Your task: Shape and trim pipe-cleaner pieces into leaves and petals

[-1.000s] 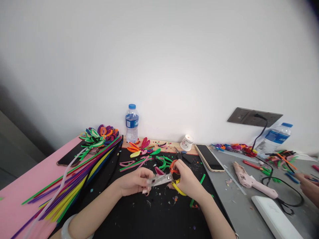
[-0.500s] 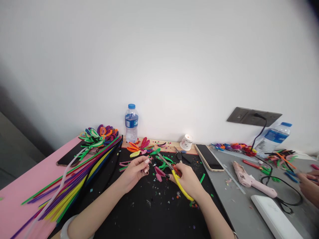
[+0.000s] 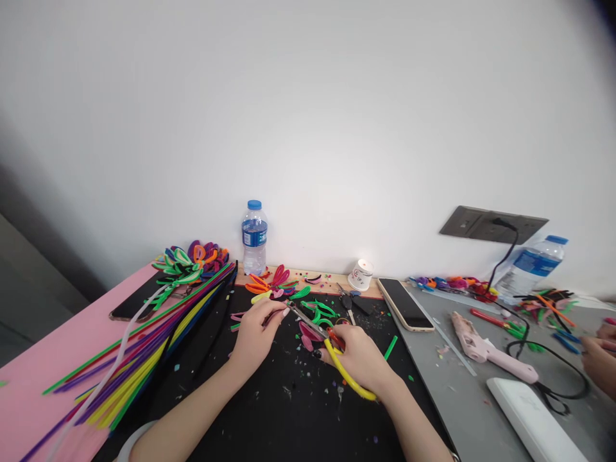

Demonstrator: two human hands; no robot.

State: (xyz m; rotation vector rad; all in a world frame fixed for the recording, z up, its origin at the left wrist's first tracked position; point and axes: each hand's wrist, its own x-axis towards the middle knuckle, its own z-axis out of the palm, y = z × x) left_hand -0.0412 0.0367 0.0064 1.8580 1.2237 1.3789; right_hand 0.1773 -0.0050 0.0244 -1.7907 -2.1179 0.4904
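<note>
My left hand [image 3: 256, 330] is closed in a pinch above the black mat [image 3: 269, 417]. What sits between its fingertips is small and mostly hidden. My right hand [image 3: 360, 356] grips scissors [image 3: 312, 326] with long metal blades and yellow and orange handles. The blade tips reach the left fingertips. Under the blades lies a pink pipe-cleaner loop [image 3: 307, 341], and beyond them are green pipe-cleaner loops [image 3: 320, 311]. An orange and red pipe-cleaner piece [image 3: 279, 279] rests behind my left hand.
Long pipe cleaners [image 3: 158, 346] spread across the left side, near a phone [image 3: 137, 301]. A water bottle [image 3: 254, 240], paper cup [image 3: 360, 274] and another phone [image 3: 407, 305] line the back. At right are a glue gun [image 3: 495, 356], its cord, a white box [image 3: 532, 420] and another person's hand [image 3: 599, 359].
The scissors have moved left and slightly down, so their tips now meet my left fingertips. My left hand has turned, with its back more toward me.
</note>
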